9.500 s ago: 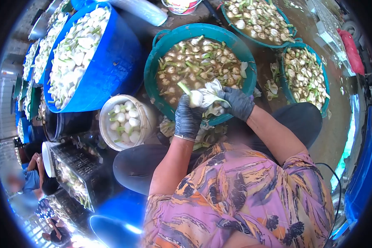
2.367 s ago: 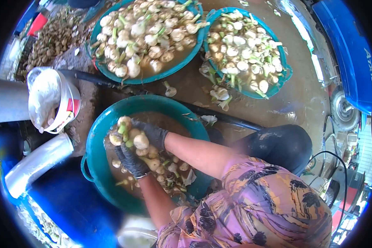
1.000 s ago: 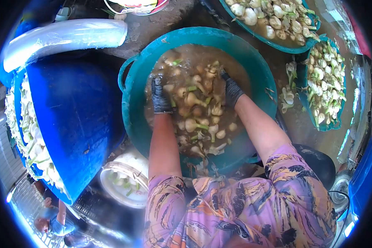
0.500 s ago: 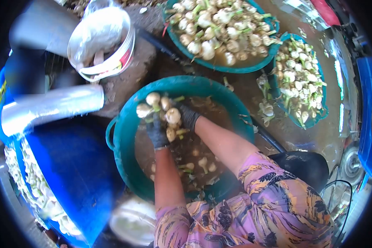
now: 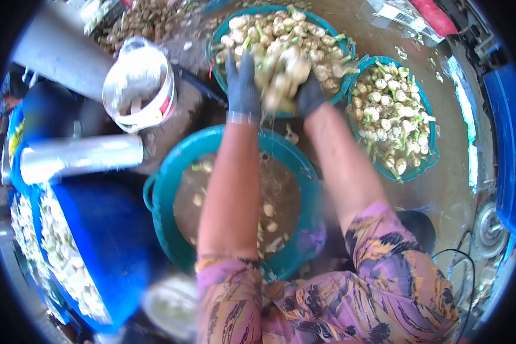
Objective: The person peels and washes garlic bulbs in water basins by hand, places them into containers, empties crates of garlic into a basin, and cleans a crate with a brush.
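Over the near edge of the far teal tub (image 5: 219,69), my left hand (image 5: 243,86) in a dark glove is open, its fingers stretched away from me. My right hand (image 5: 311,94), also gloved, is opposite it, slightly blurred, with its fingers partly hidden. Between the hands is a cluster of whitish onion-like bulbs (image 5: 284,71), smeared by motion. Water drips below them. More bulbs with green stalk stubs (image 5: 269,26) are heaped in that tub. Beneath my forearms stands the near teal tub (image 5: 166,212), holding brown water (image 5: 281,195) and several floating bulbs.
At the right stands another teal tub (image 5: 432,135) full of bulbs. A white bucket (image 5: 167,92) and a plastic-wrapped roll (image 5: 83,157) are at the left. Below them, a blue sheet (image 5: 103,235) lies beside piled white pieces (image 5: 69,258). The floor (image 5: 441,189) is wet.
Both hands have moved forward with the bulbs, from above the near tub to the far tub. My left fingers now stretch out, and the bulbs blur between the hands.
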The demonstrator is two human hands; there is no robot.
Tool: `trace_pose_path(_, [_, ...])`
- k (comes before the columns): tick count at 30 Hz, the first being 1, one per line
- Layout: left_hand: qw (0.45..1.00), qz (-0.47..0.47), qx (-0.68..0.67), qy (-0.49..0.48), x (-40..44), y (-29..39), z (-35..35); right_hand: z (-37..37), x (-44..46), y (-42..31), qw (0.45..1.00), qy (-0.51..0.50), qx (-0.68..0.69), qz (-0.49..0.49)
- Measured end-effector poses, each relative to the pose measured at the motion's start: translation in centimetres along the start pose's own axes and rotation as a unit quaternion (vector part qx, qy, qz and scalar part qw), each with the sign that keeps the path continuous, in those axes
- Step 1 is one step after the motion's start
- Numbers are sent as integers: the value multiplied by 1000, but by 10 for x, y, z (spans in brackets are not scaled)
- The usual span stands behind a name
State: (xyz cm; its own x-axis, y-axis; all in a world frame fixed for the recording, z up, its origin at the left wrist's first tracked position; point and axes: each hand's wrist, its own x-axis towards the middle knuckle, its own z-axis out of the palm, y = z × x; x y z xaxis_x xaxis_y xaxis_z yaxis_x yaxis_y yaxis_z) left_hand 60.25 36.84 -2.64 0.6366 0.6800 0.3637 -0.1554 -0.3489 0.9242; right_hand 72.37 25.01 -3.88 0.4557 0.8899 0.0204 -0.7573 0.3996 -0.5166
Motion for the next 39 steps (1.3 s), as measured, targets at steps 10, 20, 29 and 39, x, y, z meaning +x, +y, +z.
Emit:
trace_pose_path(10, [946, -217, 228, -82, -123, -72, -174, 47, -66, 51, 738, -4, -670, 78])
trace_pose_path(20, [718, -320, 431, -442, -256, -100, -207, -15, -115, 254, 416, -225, -741, 477])
trace_pose_path(29, [798, -525, -48, -291, -412, -100, -250, -41, -247, 277, 661, 112, -171, 722])
trace_pose_path(39, [763, -584, -271, 51, -375, -43, -175, 25, -248, 274, 781, 134, -79, 605])
